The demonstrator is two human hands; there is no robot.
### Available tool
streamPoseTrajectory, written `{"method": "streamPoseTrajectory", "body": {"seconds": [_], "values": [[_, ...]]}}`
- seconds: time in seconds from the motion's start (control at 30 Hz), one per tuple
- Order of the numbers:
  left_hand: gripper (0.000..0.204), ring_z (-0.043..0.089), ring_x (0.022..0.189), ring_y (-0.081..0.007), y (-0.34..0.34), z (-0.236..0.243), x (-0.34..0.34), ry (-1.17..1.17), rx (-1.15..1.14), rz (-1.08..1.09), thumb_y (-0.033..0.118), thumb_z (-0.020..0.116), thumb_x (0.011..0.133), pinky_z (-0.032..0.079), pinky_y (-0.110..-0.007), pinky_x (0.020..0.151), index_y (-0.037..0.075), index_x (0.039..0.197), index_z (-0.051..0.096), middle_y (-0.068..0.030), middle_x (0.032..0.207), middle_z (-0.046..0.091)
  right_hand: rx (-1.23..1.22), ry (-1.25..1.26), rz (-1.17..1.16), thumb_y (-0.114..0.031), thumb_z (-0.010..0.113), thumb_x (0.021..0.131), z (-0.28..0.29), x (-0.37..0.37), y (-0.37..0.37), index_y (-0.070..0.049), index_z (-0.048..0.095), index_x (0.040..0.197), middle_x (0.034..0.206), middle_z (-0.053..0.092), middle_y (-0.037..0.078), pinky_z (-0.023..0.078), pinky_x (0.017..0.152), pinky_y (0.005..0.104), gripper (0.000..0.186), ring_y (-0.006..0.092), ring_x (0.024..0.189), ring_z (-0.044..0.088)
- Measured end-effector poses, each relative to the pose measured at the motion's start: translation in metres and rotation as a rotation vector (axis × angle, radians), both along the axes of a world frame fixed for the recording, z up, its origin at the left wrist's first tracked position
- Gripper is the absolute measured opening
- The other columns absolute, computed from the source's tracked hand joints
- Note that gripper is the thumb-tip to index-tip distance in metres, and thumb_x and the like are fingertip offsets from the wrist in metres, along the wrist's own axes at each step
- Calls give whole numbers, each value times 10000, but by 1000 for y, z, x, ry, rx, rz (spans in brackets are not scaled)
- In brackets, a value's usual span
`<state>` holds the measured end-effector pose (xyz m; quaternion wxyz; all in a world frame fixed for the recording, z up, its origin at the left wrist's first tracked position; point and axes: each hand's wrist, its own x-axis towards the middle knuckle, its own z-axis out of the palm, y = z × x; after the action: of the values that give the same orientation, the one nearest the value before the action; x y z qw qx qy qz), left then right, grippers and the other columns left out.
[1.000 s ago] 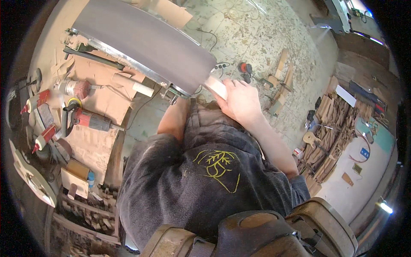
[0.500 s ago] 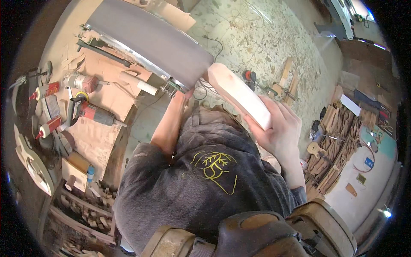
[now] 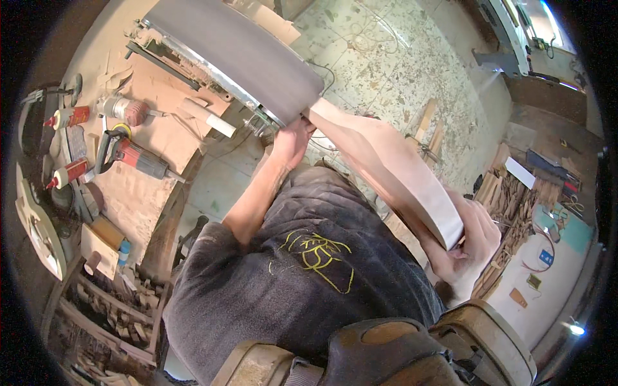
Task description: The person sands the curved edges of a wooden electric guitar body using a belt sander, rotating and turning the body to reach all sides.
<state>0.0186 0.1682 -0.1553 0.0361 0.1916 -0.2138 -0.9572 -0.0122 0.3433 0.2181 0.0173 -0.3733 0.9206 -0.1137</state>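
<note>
A long, curved piece of pale wood (image 3: pixel 380 151) slants from the end of a belt sander (image 3: pixel 238 55) down to the right. Its far end meets the sander's rounded belt end. My right hand (image 3: pixel 473 241) is closed around the near end, thumb below and fingers over the outer side. At the far end, my left hand (image 3: pixel 295 141) sits just under the belt's end, its fingers pinched against the wood; the fingertips are partly hidden.
On the bench (image 3: pixel 154 202) to the left lie a red and grey angle grinder (image 3: pixel 141 157), another power tool (image 3: pixel 127 110) and red-and-white bottles (image 3: pixel 69 117). Wood strips (image 3: pixel 515 206) are piled at right beside a white table (image 3: pixel 508 315). Sawdust and cables litter the floor (image 3: pixel 380 71).
My right hand has moved right and toward me with the wood, and more of its curved length shows. My left hand has come into fuller view below the sander's end.
</note>
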Motion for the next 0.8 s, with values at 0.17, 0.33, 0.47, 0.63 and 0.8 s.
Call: {"method": "streamPoseTrajectory", "body": {"seconds": [0.17,0.33,0.47,0.63,0.8], "values": [[555,467,1335,-264,-20,-43,4,-7,78,184,436,523,1018,335,-445,1151,79,1437,450,-91,1461,492,-12,-43,47,-195,867,676,-35,0,-12,-4,703,1112,907,725,138,543,673,352,503,284,737,694],[452,573,1221,-242,-41,-94,5,-164,92,175,372,617,979,456,-394,1068,68,1309,570,-72,1287,618,-60,-65,50,-223,867,721,-76,6,-23,-3,701,1120,960,737,143,560,708,359,485,286,775,710],[441,607,1189,-244,-40,-110,9,-168,102,164,342,608,986,507,-411,1006,65,1327,568,-90,1304,625,-32,-46,57,-226,867,718,-104,5,-24,-25,700,1135,953,734,126,560,702,364,493,277,779,704],[378,580,1238,-233,-46,-109,3,-212,223,108,244,541,1029,472,-401,1081,86,1372,542,-81,1360,608,43,-76,16,-289,838,752,-140,0,-29,-49,692,1156,912,721,120,554,691,381,492,289,764,689],[380,586,1227,-240,-46,-115,-8,-197,116,14,263,526,1038,491,-410,1047,91,1377,541,-92,1349,604,70,-120,-3,-362,791,796,-176,-13,-37,-62,676,1170,917,720,135,552,711,410,493,319,793,689]]}}
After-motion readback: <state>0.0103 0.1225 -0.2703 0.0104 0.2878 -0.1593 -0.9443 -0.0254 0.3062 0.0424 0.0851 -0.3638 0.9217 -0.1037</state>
